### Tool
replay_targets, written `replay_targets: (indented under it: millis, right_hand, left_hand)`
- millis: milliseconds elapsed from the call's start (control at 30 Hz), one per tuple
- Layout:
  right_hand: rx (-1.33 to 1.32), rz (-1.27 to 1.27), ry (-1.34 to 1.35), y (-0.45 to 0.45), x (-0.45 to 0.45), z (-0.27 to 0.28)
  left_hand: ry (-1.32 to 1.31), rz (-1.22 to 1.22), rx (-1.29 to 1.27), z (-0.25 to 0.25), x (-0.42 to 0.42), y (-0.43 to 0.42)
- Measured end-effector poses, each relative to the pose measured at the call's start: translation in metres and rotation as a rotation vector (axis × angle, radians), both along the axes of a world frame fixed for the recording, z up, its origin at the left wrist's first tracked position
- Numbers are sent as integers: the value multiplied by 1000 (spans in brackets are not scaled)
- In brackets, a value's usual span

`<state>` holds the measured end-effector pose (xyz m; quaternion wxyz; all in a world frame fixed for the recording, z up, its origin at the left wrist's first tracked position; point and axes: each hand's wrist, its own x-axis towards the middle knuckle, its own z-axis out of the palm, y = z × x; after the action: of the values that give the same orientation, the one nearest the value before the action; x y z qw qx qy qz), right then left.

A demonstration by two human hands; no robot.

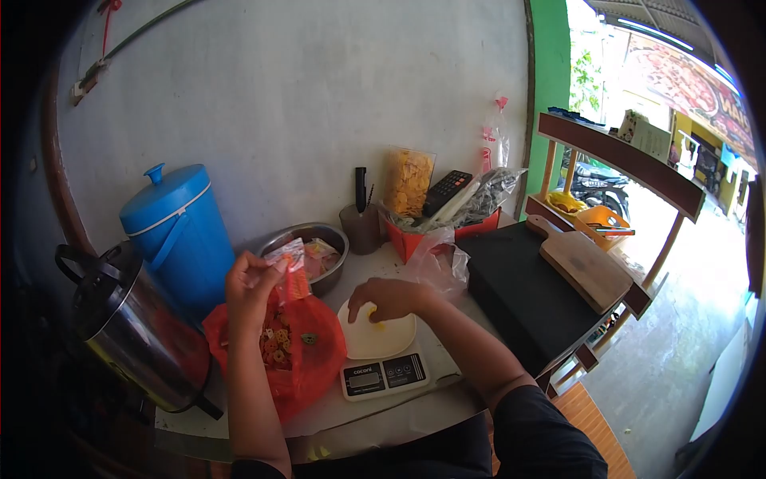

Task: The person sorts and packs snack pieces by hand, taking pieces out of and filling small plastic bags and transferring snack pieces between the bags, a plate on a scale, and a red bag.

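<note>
The left hand pinches a small clear plastic packet with orange contents between thumb and fingers, holding it upright above an open red plastic bag of small multicoloured snack pieces. The right hand is over the rounded white pan of a white digital kitchen scale, its fingers curled down near a small yellow piece; whether they grip it, I cannot tell. The scale sits on the pale bench, just beside the red bag. Behind the packet stands a round stainless-steel bowl containing more packets. A crumpled clear plastic bag lies near the right wrist.
</note>
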<state>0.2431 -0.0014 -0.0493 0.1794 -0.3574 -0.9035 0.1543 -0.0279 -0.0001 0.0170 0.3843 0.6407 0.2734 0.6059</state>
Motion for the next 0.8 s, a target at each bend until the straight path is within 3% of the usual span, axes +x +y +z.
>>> replay_targets:
  millis: [233,433,633,800]
  right_hand:
    - [-138,-81,-289,4,-10,-9]
    - [-125,-169,-203,8,-5,-12]
    - [-107,-269,-280,3,-4,-9]
    - [43,-373,-260,4,0,-14]
  left_hand:
    - [-134,-4,35,12,4,-14]
    - [-114,-19,20,10,7,-13]
    - [-118,-38,1,7,10,-12]
    - [-108,-50,-36,5,13,-11]
